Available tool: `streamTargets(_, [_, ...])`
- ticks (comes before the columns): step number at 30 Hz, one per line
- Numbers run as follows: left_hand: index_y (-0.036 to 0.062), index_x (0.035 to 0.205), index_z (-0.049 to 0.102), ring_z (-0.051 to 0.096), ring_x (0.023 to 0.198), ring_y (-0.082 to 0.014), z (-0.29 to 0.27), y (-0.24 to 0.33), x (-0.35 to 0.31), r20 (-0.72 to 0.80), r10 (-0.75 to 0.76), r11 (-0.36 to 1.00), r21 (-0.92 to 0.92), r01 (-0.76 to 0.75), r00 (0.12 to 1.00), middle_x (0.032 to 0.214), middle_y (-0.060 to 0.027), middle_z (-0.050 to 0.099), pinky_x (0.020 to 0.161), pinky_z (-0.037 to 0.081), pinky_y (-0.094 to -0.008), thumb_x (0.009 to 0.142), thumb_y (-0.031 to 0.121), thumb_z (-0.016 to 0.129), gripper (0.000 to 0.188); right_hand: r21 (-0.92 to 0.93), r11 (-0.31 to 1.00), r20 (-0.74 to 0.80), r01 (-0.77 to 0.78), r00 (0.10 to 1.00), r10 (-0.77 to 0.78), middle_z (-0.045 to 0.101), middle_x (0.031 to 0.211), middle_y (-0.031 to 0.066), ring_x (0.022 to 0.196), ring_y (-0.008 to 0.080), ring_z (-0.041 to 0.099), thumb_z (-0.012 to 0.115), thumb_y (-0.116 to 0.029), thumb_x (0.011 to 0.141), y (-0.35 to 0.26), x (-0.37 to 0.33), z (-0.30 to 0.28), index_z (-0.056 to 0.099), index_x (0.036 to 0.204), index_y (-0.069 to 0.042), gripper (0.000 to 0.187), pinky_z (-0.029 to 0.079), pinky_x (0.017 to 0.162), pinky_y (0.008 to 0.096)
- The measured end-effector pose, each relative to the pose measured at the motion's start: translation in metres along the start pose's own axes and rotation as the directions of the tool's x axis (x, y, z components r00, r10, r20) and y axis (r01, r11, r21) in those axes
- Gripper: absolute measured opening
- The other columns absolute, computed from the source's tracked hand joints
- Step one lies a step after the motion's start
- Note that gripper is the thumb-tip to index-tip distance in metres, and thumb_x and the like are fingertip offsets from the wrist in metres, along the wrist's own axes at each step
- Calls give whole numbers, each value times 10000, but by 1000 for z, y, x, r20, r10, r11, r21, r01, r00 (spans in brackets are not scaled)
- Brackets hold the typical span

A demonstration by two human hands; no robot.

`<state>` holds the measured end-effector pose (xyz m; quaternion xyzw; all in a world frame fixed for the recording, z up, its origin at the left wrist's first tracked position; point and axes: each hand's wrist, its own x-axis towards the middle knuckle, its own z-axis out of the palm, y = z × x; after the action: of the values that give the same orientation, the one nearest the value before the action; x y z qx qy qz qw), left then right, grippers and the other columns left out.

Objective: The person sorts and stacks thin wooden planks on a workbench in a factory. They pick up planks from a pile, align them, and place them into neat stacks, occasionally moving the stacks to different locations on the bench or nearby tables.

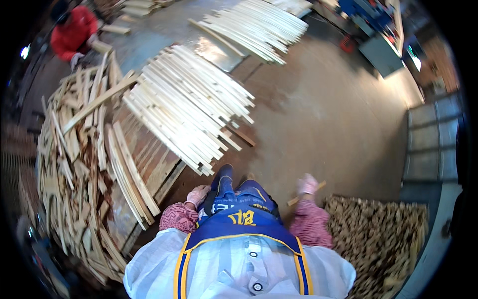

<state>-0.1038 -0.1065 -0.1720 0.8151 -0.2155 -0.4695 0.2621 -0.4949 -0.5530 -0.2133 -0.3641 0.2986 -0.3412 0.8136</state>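
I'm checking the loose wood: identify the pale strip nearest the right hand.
The short strip showing on both sides of the right hand, set apart from the rows of strips and the jumbled pile.

Blue apron [249, 229] w/ yel. trim [305, 274], lt. striped shirt [226, 261], pink sleeves [178, 218]

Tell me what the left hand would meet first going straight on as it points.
Likely the wearer's blue-clad left leg, just beyond the left hand; depth is unclear, so they may be touching.
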Motion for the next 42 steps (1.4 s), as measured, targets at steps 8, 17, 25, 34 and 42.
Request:
streamTargets(8, [68,1172,672,603,1136,-382,13,-93,-81,-429,-266,962,-179,208,863,1164,-207,665,951,460,-417,940,486,493,510,-939,277,187,206,978,-91,636,1267,176,1130,279,626,690,-346,870,24,221,380,550,1337,-17,588,472,959,335])
streamTargets(17, [5,1173,668,634,889,-184,-4,9,-71,-575,-710,635,-772,17,407,955,-81,703,836,493,-321,968,333,570,399,-932,45,355,360,879,320,660,1231,164,1130,288,636,726,-395,815,76,347,494,572,1343,-77,635,477,960,342])
streamTargets(25, [-15,1257,610,581,1129,-274,-71,43,-2,-779,-577,814,-571,102,246,1199,-168,650,1000,427,-368,980,350,530,465,-898,416,412,146,610,677,696,1147,134,1026,204,659,732,-293,843,87,395,491,578,1324,-33,568,502,906,330])
streamTargets(34, [19,1371,530,578,1143,-269,-105,10,44,-533,-714,593,-805,-12,453,1277,-143,622,1003,418,-335,1029,339,430,479,-847,286,530,447,690,492,675,1104,176,1024,270,651,733,-286,825,46,378,520,616,1258,-34,515,507,912,372])
streamTargets(42, [66,1368,549,602,1102,-229,-136,64,39,-513,-721,692,-567,446,466,1258,-119,642,977,439,-322,1042,353,428,451,-625,22,612,780,474,633,617,1202,239,1150,370,577,524,-508,930,86,376,529,560,1325,-46,609,463,980,441])
